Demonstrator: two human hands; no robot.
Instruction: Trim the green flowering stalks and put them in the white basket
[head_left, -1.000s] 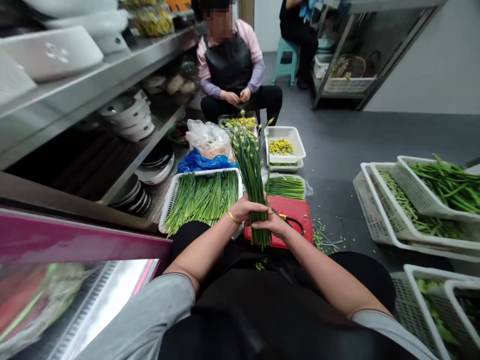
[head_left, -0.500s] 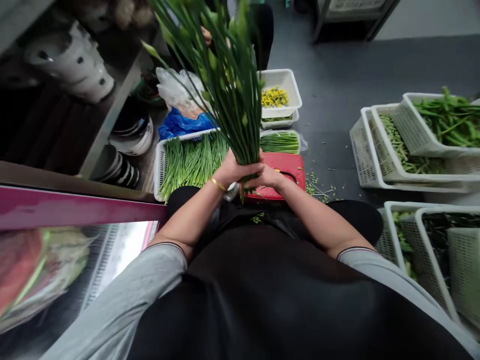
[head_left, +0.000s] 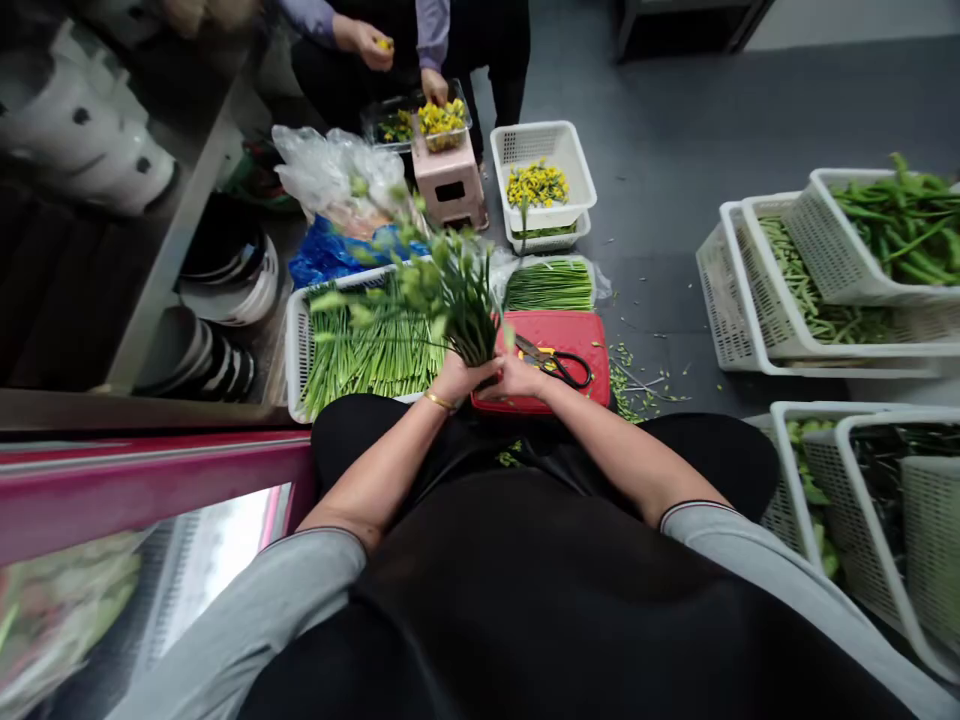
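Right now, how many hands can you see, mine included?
4: your left hand and right hand, both at the bunch of green stems; a co-worker's raised hand; and the co-worker's lower hand, at the yellow flowers.

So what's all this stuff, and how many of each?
stem bunch: one, green, centre
scissors: one, black handles, on red surface
stem tray: one, white, left
stem pack: one, green, behind red surface
flower basket: one, white, upper middle
stool: one, pink, top
flower tubs: two, clear, at stool
bags: two, clear and blue, upper left
baskets: at least five, white, right
crockery: several, white and dark, left
co-worker's hands: two, purple sleeves, top
left hand: one, fingers on bunch
right hand: one, on bunch
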